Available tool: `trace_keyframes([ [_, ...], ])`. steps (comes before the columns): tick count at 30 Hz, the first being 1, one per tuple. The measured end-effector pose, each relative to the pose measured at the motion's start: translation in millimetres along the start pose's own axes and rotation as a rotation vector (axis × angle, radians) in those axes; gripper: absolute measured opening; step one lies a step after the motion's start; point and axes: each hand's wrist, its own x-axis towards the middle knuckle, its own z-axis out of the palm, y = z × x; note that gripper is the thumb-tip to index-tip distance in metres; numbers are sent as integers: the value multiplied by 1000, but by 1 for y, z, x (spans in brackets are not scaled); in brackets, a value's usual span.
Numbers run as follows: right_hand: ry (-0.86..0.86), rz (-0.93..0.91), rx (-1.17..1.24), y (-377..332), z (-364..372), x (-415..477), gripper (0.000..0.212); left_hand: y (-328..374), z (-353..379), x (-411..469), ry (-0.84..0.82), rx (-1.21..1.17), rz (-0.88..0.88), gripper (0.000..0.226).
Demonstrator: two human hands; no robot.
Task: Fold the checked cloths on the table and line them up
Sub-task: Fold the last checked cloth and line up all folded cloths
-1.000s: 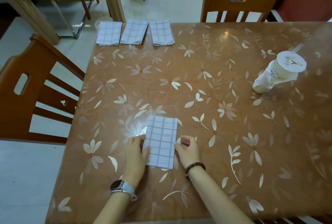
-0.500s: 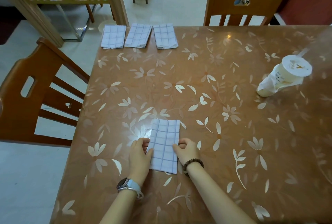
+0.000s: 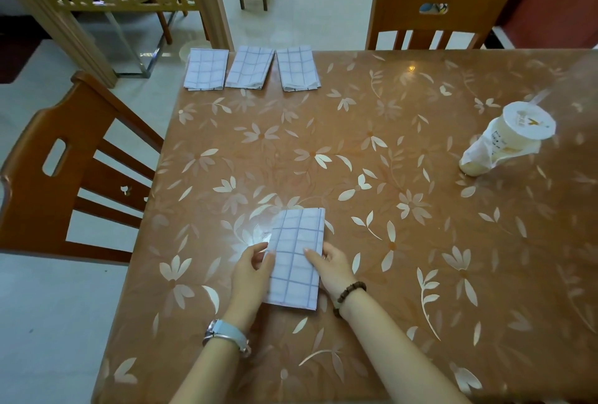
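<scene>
Cloth in hand: a checked cloth (image 3: 296,261), white with blue-grey lines, is folded to a long narrow rectangle and lies between the two hands, its length running away from the person.
Left hand: the left hand (image 3: 250,277) pinches the cloth's left long edge, thumb on top and fingers curled in beside it.
Right hand: the right hand (image 3: 330,269) grips the right long edge the same way, its thumb lying flat across the checks.
Cloth edges: the far short edge sits just beyond the fingertips, and the near one lies level with the wrists.
Room ahead: the flowered table (image 3: 388,241) runs from the fingertips to the folded row (image 3: 249,67), well ahead and a little to the left. Its three cloths lie side by side at the table's far edge, the leftmost at the corner.
Room to the sides: the table's left edge is near the left hand. To the right, tabletop stretches out to a cup (image 3: 508,141), well apart from the right hand.
Writing: the cup's sealed lid carries a yellow mark and its side has small print, both too small to read.
Wrists: a watch (image 3: 226,335) on the left, a bead bracelet (image 3: 351,295) on the right.
Chairs: a side chair (image 3: 64,177) stands left of the table and a far chair (image 3: 433,20) behind it.
</scene>
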Motion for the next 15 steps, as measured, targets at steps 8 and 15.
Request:
trace_keyframes([
  [8, -94, -46, -8, -9, -20, -20, 14, 25, -6, -30, -118, -430, -191, 15],
  [15, -142, -41, -28, -2, -30, -45, 11, 33, -10, -74, -122, -567, -208, 12],
])
